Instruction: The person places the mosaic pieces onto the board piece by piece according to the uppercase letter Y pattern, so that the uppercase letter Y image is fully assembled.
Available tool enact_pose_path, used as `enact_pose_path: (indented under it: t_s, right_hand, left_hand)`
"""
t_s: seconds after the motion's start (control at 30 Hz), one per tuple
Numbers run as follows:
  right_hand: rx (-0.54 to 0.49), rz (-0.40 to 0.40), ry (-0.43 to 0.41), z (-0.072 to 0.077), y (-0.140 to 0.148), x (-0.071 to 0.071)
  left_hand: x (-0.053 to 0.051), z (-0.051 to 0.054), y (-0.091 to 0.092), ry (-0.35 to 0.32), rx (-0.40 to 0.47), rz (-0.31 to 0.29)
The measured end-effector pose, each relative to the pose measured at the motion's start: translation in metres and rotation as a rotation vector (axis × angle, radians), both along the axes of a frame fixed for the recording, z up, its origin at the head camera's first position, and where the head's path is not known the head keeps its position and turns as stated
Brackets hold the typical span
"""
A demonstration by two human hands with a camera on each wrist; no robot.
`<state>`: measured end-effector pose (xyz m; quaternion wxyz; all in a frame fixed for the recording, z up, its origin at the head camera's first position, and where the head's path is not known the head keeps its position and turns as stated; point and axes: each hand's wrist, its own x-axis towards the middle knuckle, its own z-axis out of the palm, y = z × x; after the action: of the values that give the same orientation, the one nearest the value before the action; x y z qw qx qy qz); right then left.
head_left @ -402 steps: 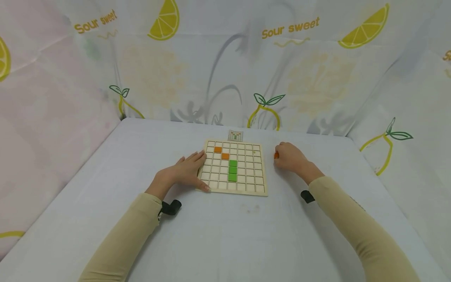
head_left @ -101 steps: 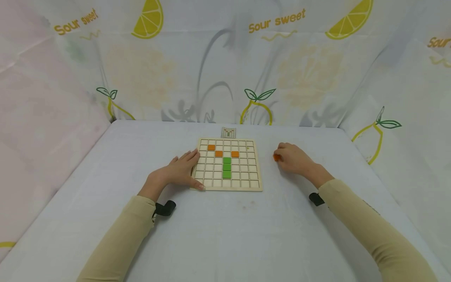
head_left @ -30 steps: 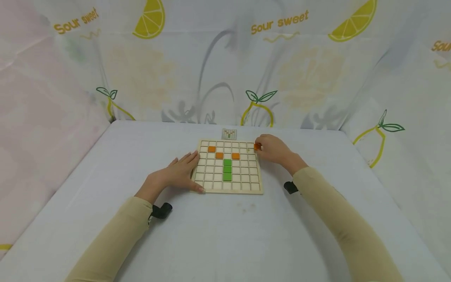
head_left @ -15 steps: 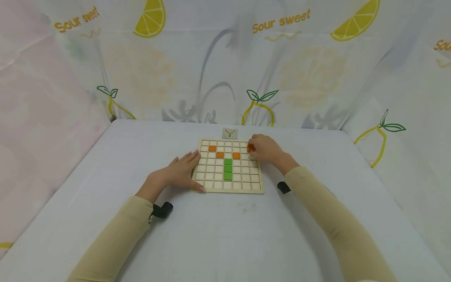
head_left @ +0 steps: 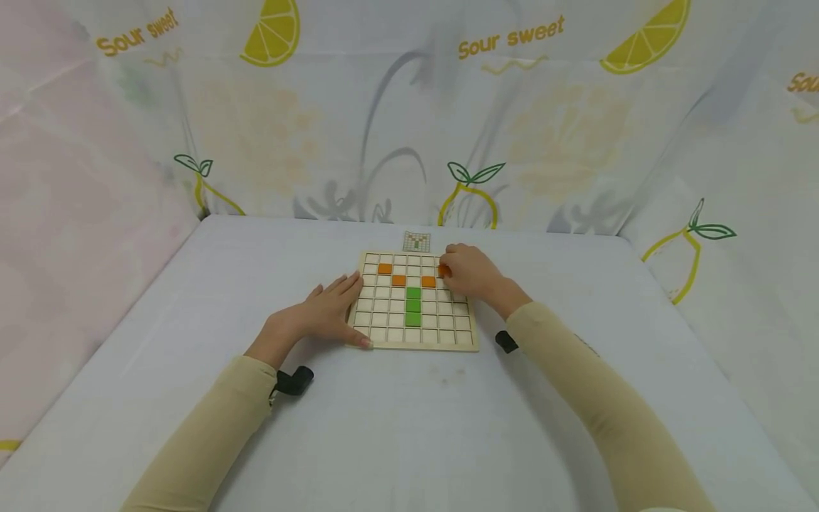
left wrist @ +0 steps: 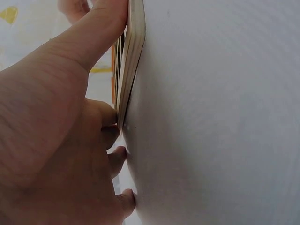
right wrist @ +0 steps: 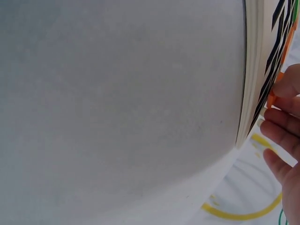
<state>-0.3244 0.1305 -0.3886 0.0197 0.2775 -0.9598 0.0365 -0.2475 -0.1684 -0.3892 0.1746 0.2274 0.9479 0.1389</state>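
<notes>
In the head view a square wooden grid board (head_left: 425, 346) lies flat on the table. Its cells hold a column of green square tiles (head_left: 413, 306) and three orange tiles (head_left: 399, 281) stepping outward above it. My left hand (head_left: 320, 311) rests along the left edge, fingers spread, thumb at the near-left corner. Over the upper right cells, my right hand (head_left: 472, 272) pinches another orange tile (head_left: 443, 271), partly hidden by its fingers. The right wrist view shows that orange tile (right wrist: 271, 99) between thumb and fingertips, at the board's surface.
Behind the board lies a small card (head_left: 417, 242) printed with a coloured grid pattern. A white cloth (head_left: 409, 427) covers the table. A lemon-printed curtain (head_left: 358, 128) hangs along the back and sides.
A third orange tile came onto the board between 13.4 and 3.4 seconds ago. Since then my right hand has carried another orange tile left, from beside the board onto its upper right.
</notes>
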Motion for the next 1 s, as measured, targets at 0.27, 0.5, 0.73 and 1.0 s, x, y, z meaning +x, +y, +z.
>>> enact_pose_path:
  t_s: [0.27,0.5,0.73,1.0]
  right_hand:
    - [0.034,-0.024,-0.005,0.0,-0.0037,-0.0004]
    - [0.026,-0.017,0.008,0.003,-0.0037,0.0017]
    - [0.029,-0.026,0.018,0.0023,-0.0044,0.0018]
    - [0.043,-0.059,-0.012,0.0014,-0.0035,0.002]
  left_hand:
    - [-0.0013,-0.001,-0.0008,-0.005,0.003,0.002]
    - [-0.0023,-0.0026,-0.0003,-0.003,0.002,0.0]
    - [-0.0012,-0.0008,0.001,-0.002,0.011,-0.001]
    - [0.0011,0.0012,-0.0005,-0.015,0.022,0.008]
